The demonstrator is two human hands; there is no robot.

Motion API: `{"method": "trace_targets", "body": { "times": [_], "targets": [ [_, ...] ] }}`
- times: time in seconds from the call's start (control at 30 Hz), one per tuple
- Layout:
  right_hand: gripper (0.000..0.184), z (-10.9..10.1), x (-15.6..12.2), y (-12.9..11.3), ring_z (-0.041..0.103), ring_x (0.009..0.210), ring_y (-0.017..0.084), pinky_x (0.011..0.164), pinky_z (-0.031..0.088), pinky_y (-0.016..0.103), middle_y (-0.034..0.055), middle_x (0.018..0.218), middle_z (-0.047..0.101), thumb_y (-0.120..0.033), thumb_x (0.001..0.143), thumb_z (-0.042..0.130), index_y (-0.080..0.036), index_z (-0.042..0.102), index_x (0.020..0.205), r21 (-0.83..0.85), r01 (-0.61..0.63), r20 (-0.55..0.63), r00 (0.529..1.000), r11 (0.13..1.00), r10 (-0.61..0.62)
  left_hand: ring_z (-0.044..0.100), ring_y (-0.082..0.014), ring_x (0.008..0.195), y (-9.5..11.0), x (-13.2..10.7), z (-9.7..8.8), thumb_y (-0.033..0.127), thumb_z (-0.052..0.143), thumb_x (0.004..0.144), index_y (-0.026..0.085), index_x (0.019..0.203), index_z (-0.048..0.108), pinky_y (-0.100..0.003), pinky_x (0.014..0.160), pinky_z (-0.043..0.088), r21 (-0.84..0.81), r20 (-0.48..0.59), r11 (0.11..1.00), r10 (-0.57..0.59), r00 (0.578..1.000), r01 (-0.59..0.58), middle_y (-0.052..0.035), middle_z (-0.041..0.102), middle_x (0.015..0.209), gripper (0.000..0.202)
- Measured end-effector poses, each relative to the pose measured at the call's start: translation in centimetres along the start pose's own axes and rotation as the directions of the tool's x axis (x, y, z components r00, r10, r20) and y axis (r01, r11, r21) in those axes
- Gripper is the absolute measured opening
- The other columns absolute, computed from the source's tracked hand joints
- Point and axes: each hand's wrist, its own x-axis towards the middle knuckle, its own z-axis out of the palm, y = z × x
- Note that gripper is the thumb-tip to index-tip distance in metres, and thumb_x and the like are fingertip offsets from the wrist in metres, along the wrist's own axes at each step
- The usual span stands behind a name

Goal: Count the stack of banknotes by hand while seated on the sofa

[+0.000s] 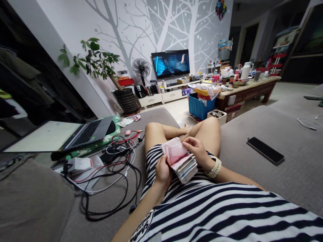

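Above my lap is a small pink booklet (174, 152), or a bundle of papers like one, with faint dark print on its upper leaf. Its thick layered edges fan out at the lower right, in white, grey and blue. My left hand (163, 170) grips the left side, thumb on top and the other fingers hidden beneath. At the upper right corner, my right hand (198, 152) pinches the pink leaf between thumb and forefinger. A cream watch (214, 168) is on my right wrist.
A black phone (265, 150) lies on the grey sofa to my right. On the left are tangled cables (123, 161), a laptop (88, 132), a pink mouse (128, 132) and a white box (80, 164). A blue bin (200, 107) stands ahead, beside a crowded table (249, 88).
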Motion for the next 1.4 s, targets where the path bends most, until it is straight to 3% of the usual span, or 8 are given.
{"method": "trace_targets", "body": {
  "times": [0.6,0.9,1.13,1.4],
  "targets": [
    [0.027,0.2,-0.2,-0.7,0.036,0.055,0.01,0.052,0.029,0.024,-0.0035,0.06,0.046,-0.041,0.076,0.065,-0.017,0.058,0.068,0.049,-0.009,0.006,1.0,0.999,0.009,0.068,-0.0243,0.079,0.4,-0.1,0.3,0.03,0.061,0.067,0.015,0.077,0.069,-0.038,0.076,0.053,0.0,0.01,1.0,-0.008,1.0,0.008,-0.0045,0.072,0.073,0.019],
    [0.039,0.0,-0.2,-0.5,0.042,0.047,0.011,0.05,0.033,0.026,-0.0035,0.05,0.047,-0.054,0.079,0.058,-0.019,0.053,0.063,0.051,-0.066,0.081,0.995,0.997,0.062,0.069,-0.0254,0.083,0.5,-0.2,0.4,0.032,0.065,0.068,0.013,0.079,0.07,-0.04,0.085,0.05,-0.026,0.021,0.999,-0.043,0.999,0.044,-0.0075,0.073,0.076,0.022],
    [0.037,0.1,0.1,-0.6,0.039,0.054,0.009,0.053,0.031,0.025,-0.0047,0.058,0.045,-0.047,0.071,0.07,-0.018,0.049,0.064,0.019,-0.039,0.0,0.999,0.999,0.039,0.068,-0.0263,0.089,0.8,-0.4,0.5,0.028,0.069,0.067,0.014,0.08,0.07,-0.04,0.085,0.05,0.011,0.091,1.0,-0.014,0.996,0.013,-0.007,0.073,0.079,0.02],
    [0.037,0.0,0.5,0.4,0.046,0.062,0.012,0.057,0.039,0.025,-0.002,0.069,0.052,-0.049,0.068,0.072,-0.018,0.053,0.074,0.035,-0.087,-0.053,0.995,0.996,0.089,0.067,-0.0285,0.091,1.0,-0.7,0.8,0.031,0.073,0.065,0.016,0.087,0.07,-0.041,0.084,0.05,0.017,0.115,0.998,-0.058,0.992,0.056,-0.007,0.073,0.082,0.027]
  ]
}}
